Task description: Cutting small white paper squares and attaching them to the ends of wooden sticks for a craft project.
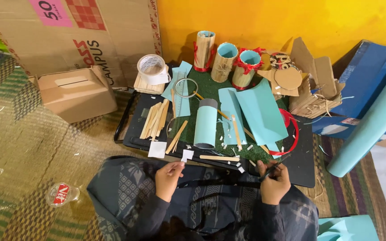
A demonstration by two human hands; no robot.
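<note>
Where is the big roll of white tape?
In the head view, the roll of white tape sits at the back left of the work area on a small wooden block, beside the brown cardboard box.

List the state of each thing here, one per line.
Left hand: pinching a small white paper scrap.
Right hand: gripping a thin dark tool.
Blue tube: lying on its side.
Three stick-clad cups: upright, open-topped.
Tape roll: resting on a wood block.
Brown box: closed.

Left hand (168, 178) raised, fingers pinched together; right hand (273, 182) curled in closed grip, both forearms bent inward.
</note>
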